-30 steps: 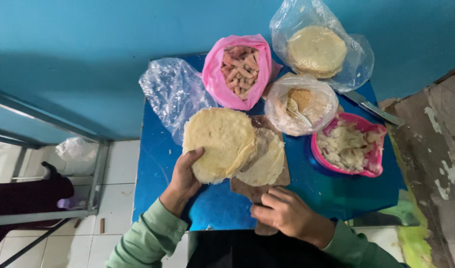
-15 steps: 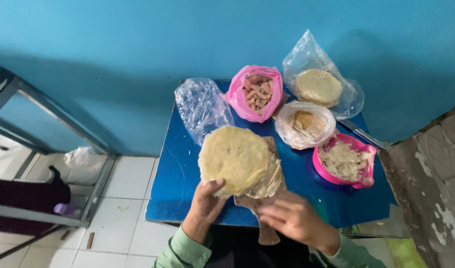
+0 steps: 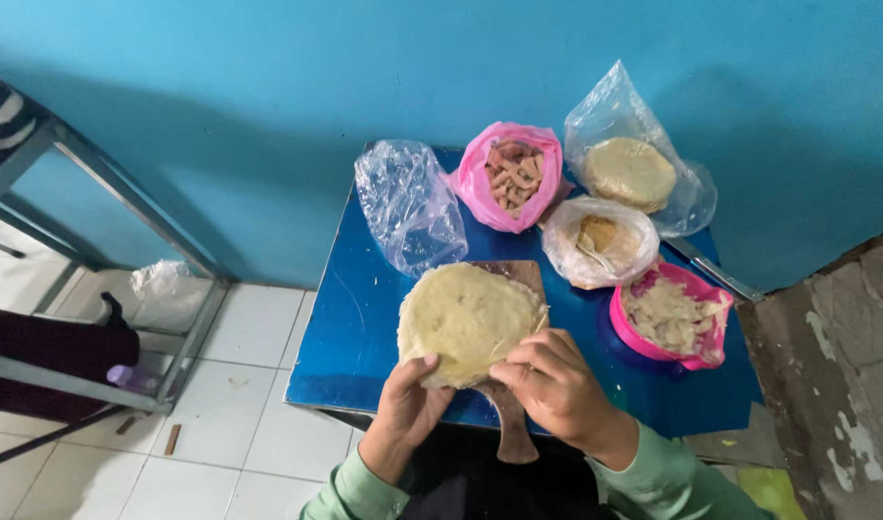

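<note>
Turquoise wall fills the background, and against it stands a small blue surface point(image 3: 364, 337) on white floor tiles, with a metal frame point(image 3: 124, 193) off to the person's left. On the surface lies a wooden cutting board point(image 3: 514, 424), its handle pointing back toward the person, and over it sits a pale round flatbread stack point(image 3: 466, 318), slightly raised at the near edge. The left hand point(image 3: 408, 404) cups that near edge from below, thumb on top, fingers curled under and closed on the rim. The right hand point(image 3: 552, 380) rests on the right-hand near edge, its fingers point(image 3: 533, 351) bent and pinched together as if gripping or peeling the top sheet; how many sheets they have hold of cannot be told. Farther back stand a crumpled clear plastic bag point(image 3: 408, 207), a pink bag of sausage pieces point(image 3: 512, 178), a clear bag holding more flatbreads point(image 3: 634, 173), a clear bag with a yellowish filling and a spoon point(image 3: 600, 241), and a pink bowl of shredded pale food point(image 3: 668, 318) just right of the board. The step in hand looks like separating or settling one flatbread on the board, well before any filling goes on. By this reading, the next move calls for a light pinch so the thin sheet does not tear, and for laying it flat and centred on the board within reach of the fillings.
</note>
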### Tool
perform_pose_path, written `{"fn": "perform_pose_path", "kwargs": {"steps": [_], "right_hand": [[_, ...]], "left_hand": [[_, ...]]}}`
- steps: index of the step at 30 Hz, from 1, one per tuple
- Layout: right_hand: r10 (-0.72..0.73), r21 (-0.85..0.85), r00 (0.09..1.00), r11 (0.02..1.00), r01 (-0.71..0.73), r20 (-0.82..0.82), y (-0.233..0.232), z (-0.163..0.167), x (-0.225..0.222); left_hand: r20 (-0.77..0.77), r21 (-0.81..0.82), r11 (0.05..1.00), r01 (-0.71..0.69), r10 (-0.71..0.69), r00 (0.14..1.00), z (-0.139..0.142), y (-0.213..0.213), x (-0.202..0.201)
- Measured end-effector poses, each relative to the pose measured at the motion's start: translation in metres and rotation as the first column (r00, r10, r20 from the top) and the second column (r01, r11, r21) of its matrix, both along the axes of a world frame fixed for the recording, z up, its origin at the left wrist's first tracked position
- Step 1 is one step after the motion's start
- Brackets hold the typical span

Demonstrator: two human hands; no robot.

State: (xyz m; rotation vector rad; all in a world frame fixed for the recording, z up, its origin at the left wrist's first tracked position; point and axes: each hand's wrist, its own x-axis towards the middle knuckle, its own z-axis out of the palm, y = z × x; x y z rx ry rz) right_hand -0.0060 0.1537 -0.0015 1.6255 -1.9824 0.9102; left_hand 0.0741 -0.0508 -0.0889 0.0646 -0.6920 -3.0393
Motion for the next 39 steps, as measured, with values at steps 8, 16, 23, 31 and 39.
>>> {"fn": "perform_pose_path", "kwargs": {"steps": [8,16,23,31,39], "right_hand": [[-0.013,0.094,0.998,0.996,0.006,0.064,-0.007,-0.01,0.009],[-0.018,0.031,0.961,0.999,0.01,0.275,-0.023,-0.006,0.021],[-0.11,0.018,0.919,0.994,0.111,0.378,-0.034,-0.022,0.013],[-0.189,0.058,0.819,0.981,0.188,0.541,-0.031,-0.028,-0.036],[-0.233,-0.011,0.813,0.959,0.282,0.533,-0.024,-0.007,-0.103]], "left_hand": [[0.033,-0.07,0.997,0.01,-0.008,0.999,-0.027,0.009,0.014],[-0.045,-0.453,0.891,-0.03,0.01,0.999,-0.022,0.007,0.034],[0.07,-0.413,0.909,0.061,-0.035,0.997,-0.026,0.01,0.039],[0.131,-0.362,0.91,0.201,-0.164,0.978,-0.023,-0.015,0.044],[0.231,-0.314,0.916,0.249,-0.181,0.956,-0.048,-0.061,0.058]]}}
